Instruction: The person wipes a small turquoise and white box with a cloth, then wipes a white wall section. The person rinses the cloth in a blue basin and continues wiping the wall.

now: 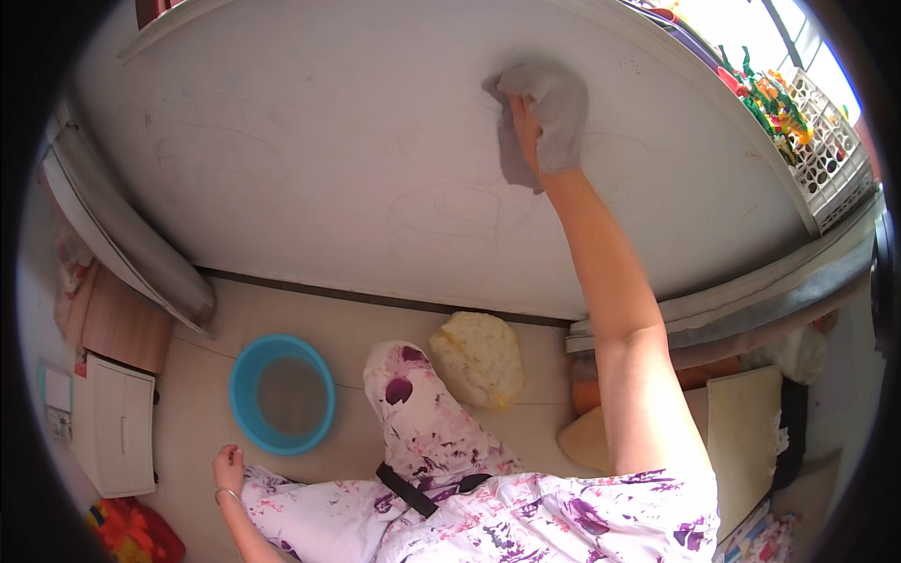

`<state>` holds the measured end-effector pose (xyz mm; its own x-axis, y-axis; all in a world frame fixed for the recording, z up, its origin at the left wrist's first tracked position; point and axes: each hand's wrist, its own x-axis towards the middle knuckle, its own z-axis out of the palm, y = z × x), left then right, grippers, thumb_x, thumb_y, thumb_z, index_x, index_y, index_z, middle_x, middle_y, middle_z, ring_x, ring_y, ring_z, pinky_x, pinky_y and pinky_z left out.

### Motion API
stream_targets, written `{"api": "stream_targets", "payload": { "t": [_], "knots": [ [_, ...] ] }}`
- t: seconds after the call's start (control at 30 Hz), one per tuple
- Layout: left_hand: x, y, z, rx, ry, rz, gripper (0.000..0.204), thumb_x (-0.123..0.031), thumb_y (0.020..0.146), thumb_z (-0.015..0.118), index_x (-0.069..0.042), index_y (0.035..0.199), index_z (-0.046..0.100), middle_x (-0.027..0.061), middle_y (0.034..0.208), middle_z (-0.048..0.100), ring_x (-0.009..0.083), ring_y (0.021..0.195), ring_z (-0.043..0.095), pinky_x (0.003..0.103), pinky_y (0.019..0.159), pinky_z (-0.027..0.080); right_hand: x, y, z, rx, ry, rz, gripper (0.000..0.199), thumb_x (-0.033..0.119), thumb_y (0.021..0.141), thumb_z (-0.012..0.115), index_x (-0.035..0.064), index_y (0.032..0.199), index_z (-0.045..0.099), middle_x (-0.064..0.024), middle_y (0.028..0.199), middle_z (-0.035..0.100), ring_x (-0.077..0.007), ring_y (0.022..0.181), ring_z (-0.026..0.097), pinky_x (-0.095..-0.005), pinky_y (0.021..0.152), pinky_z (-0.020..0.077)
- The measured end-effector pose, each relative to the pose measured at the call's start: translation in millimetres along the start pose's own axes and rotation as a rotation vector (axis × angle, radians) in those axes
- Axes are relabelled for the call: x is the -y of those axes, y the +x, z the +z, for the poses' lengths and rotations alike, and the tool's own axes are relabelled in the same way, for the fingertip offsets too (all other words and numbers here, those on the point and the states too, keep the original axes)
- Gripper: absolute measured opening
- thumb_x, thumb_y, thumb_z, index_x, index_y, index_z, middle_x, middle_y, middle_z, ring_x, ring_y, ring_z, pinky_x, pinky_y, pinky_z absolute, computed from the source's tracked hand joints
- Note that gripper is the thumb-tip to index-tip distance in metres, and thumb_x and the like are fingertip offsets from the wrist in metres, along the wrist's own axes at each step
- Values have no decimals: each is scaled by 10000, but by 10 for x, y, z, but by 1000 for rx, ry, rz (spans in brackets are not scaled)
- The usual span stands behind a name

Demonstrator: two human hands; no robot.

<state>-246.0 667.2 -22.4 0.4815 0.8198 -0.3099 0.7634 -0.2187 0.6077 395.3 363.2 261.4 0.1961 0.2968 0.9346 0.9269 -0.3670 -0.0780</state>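
Note:
My right arm reaches up and forward to a pale wall panel point(328, 141). A grey cloth point(563, 103) is pressed against that panel by my right hand point(527, 131), with part of the hand covered by the folds. Faint scribbled lines show on the panel around and below the cloth. Beside my bent leg at the lower left, my left hand point(229, 467) is held low with its fingers curled in and nothing visible in them. A bracelet circles the left wrist.
A blue basin point(328, 413) with murky water stands on the tiled floor, close to a yellowish-white bundle point(477, 360). White drawers point(117, 427) are at the left. Upper right, a white plastic basket point(826, 141) holds colourful items. Grey rolled edges point(751, 291) flank the panel.

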Motion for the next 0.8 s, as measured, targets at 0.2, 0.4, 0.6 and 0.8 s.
{"api": "stream_targets", "payload": {
  "t": [0.2,0.4,0.6,0.8],
  "knots": [
    [171,40,54,-41,16,74,218,-142,868,581,34,993,618,140,759,643,210,653,596,327,627,485,382,-382,-604,275,725,473,83,62,862,573,14,926,597,-70,895,585,-200,819,554,-293,734,468],
    [197,76,53,-24,31,50,220,-149,868,584,32,986,622,155,760,646,223,674,609,333,642,487,292,-152,-717,12,-132,-163,120,37,823,631,31,940,607,-29,902,604,-149,818,549,-285,735,459],
    [334,128,72,-28,27,69,219,-153,860,590,26,981,625,157,744,643,234,654,608,336,634,488,293,-422,-580,70,374,276,154,82,876,591,38,1024,596,-39,964,603,-179,868,535,-284,785,446],
    [277,173,83,-31,63,79,217,-153,859,589,26,975,626,159,742,642,236,658,611,343,642,493,106,-461,-493,169,111,302,200,128,853,631,41,1032,641,-101,1053,624,-289,974,571,-345,855,455]
  ]
}}
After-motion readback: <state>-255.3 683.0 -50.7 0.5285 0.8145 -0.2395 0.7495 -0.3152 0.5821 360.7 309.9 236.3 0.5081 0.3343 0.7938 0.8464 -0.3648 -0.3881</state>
